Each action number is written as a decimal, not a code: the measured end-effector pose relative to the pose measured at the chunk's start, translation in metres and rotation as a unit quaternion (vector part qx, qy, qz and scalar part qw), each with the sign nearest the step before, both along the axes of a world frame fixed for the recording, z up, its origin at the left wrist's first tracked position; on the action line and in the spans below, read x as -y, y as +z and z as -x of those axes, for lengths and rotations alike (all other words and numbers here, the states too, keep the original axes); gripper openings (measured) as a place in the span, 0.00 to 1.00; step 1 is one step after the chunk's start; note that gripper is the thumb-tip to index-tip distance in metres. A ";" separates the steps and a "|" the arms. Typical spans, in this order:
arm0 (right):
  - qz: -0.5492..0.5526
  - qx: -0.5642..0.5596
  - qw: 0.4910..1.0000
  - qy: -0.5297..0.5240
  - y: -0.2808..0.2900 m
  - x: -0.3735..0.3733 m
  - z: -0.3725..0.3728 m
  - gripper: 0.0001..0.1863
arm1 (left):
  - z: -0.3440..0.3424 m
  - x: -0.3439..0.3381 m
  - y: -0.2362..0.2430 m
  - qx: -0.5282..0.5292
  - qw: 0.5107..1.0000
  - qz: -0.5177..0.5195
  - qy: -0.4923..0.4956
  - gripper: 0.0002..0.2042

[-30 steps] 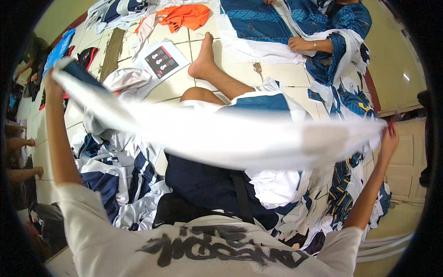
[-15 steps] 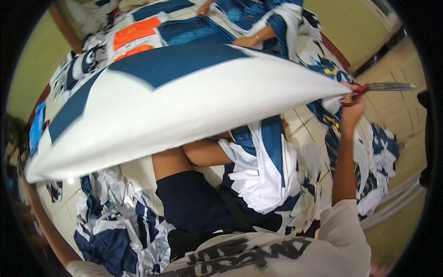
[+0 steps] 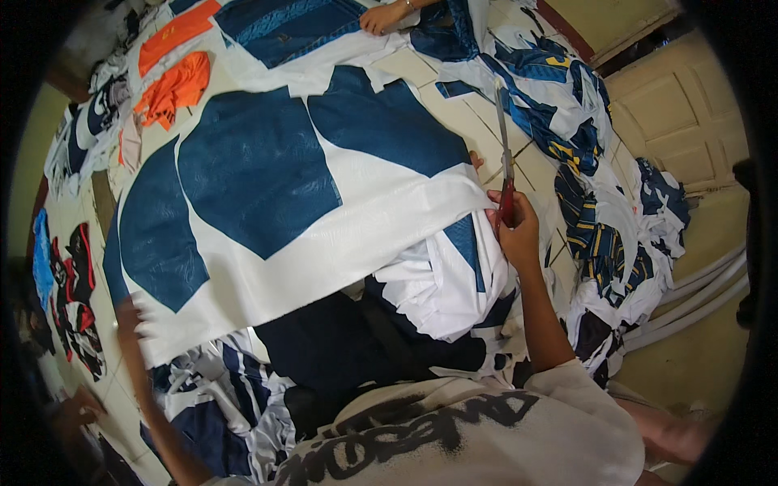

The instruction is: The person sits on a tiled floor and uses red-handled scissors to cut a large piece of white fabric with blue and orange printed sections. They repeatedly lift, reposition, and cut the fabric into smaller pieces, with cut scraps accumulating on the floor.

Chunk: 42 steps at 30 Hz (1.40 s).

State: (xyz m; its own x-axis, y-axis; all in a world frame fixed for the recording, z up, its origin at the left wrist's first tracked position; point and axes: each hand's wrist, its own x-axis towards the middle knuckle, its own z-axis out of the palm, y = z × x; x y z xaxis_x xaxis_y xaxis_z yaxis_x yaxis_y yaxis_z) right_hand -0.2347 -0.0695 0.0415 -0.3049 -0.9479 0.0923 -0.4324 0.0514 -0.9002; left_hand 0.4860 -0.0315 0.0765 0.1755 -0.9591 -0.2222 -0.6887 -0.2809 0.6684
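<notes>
A wide white fabric sheet [image 3: 243,296] with dark blue garment shapes lies spread in front of me, over my lap and the floor. My right hand [image 3: 520,227] is closed around red-handled scissors [image 3: 506,198], their long blades pointing away from me, at the sheet's right end. Motion blurs my left hand [image 3: 130,316], which is at the sheet's left edge; its fingers are too smeared to read. A bunched white and blue cloth [image 3: 438,296] rests on my lap, partly beneath the sheet.
Another person's hand [image 3: 385,18] rests on dark blue fabric [image 3: 296,32] at the far side. Orange cloth pieces [image 3: 174,85] lie far left. Piles of patterned cloth [image 3: 596,235] line the right, near white pipes [image 3: 689,300]. More navy and white cloth [image 3: 203,421] lies near left.
The sheet has come down from being stretched in the air and now lies flatter. My right hand has moved inward, its scissors turning from pointing right to pointing away. My left hand has moved inward.
</notes>
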 end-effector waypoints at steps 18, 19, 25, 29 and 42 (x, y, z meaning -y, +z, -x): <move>-0.373 0.603 0.658 0.254 0.078 -0.150 -0.095 0.36 | 0.442 0.079 -0.048 -0.783 0.584 -0.150 0.157 0.22; -0.380 0.607 0.653 0.245 0.079 -0.150 -0.096 0.37 | 0.446 0.084 -0.047 -0.802 0.570 -0.134 0.116 0.23; -0.370 0.561 0.695 0.258 0.073 -0.143 -0.104 0.37 | 0.467 0.058 -0.027 -0.896 0.383 -0.191 0.121 0.31; -0.390 0.585 0.667 0.247 0.055 -0.124 -0.100 0.36 | 0.482 0.017 -0.029 -0.861 0.473 -0.176 0.063 0.37; -0.439 0.350 0.792 0.239 0.074 -0.036 -0.093 0.26 | 0.493 -0.017 -0.079 -0.821 0.516 -0.237 0.062 0.31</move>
